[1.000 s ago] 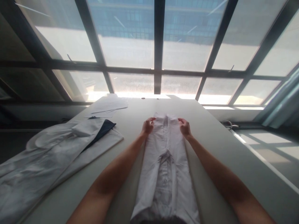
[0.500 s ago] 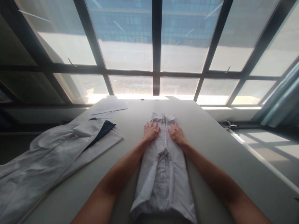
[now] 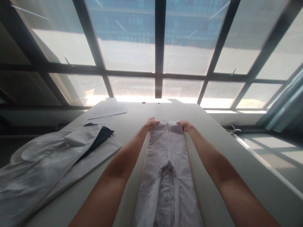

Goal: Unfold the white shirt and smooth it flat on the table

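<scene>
A white shirt (image 3: pixel 168 170), folded into a long narrow strip, lies on the pale table (image 3: pixel 220 138) straight in front of me. My left hand (image 3: pixel 150 123) grips the far left corner of the strip with its fingers curled over the edge. Its far right corner is held the same way by my right hand (image 3: pixel 184 125). Both forearms run along either side of the shirt.
A heap of white garments with a dark navy piece (image 3: pixel 98 139) lies at the left of the table. Sheets of paper (image 3: pixel 107 111) rest at the far left corner. Large windows (image 3: pixel 156 47) stand behind the table, a curtain (image 3: pixel 287 108) at the right.
My hands were pressed flat on the upper part of the shirt. They have moved outward and farther away to its far corners and closed on them.
</scene>
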### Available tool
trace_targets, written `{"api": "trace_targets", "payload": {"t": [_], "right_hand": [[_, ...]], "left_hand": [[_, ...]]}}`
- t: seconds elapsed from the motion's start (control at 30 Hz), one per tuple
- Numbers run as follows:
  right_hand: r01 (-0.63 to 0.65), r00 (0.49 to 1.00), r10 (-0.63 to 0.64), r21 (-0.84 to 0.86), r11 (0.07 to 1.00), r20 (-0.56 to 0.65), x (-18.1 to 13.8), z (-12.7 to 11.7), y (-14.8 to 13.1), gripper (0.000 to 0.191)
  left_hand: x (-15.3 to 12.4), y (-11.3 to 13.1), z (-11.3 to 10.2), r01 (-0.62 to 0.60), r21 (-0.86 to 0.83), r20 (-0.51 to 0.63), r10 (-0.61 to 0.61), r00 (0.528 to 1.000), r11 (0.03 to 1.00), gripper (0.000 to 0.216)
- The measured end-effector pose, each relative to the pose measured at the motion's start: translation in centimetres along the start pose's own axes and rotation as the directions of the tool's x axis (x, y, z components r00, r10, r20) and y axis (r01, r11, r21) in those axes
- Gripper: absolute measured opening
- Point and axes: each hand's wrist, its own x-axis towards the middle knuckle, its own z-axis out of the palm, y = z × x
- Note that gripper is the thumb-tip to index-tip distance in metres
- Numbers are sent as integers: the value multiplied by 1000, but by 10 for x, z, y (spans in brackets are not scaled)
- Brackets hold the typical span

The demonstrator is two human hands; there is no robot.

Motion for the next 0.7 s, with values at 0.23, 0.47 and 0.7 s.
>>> {"api": "trace_targets", "payload": {"t": [0.23, 0.47, 0.7], "right_hand": [[22, 978, -59, -181, 983, -199, 4, -4, 13, 65], [90, 965, -228, -651, 753, -129, -22, 11, 11, 48], [371, 925, -155, -741, 560, 346, -28, 34, 7, 33]], "left_hand": [[-8, -6, -1, -184, -104, -84, 176, 981, 977, 85], [-42, -2, 19, -297, 538, -99, 408, 907, 789, 60], [-39, 29, 71, -375, 515, 187, 326, 927, 771, 24]]}}
